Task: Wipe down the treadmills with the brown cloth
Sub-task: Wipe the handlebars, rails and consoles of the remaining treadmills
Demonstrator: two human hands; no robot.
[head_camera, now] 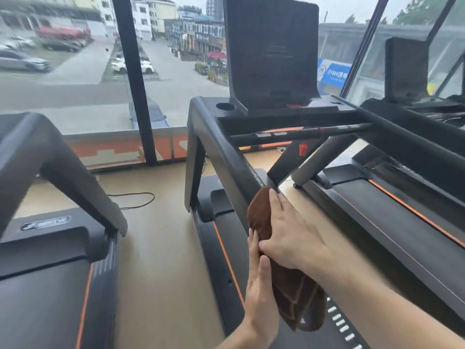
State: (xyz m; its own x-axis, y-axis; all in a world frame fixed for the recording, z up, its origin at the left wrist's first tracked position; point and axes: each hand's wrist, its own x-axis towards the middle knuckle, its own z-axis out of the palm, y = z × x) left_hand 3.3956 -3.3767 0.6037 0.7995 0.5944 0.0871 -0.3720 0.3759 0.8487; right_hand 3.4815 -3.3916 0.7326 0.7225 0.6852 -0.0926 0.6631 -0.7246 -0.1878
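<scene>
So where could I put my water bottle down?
The round cup hole left of the screen looks empty. The tan floor strip between the left treadmill and the middle treadmill is bare, apart from a cable. The handrail is crowded: both hands press the brown cloth.

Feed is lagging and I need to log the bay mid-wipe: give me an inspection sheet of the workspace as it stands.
Surface: sloping handrail of the middle treadmill, black, partly under the cloth.
Job's things: brown cloth draped along the handrail; treadmills at left and right.
Clutter: nothing seen.
Hands: right hand lies flat on the cloth, pressing; left hand with straight fingers against the cloth's left side.
Cables: black cable looped on the floor between left and middle treadmills.
Surroundings: big windows onto a street with parked cars.
</scene>
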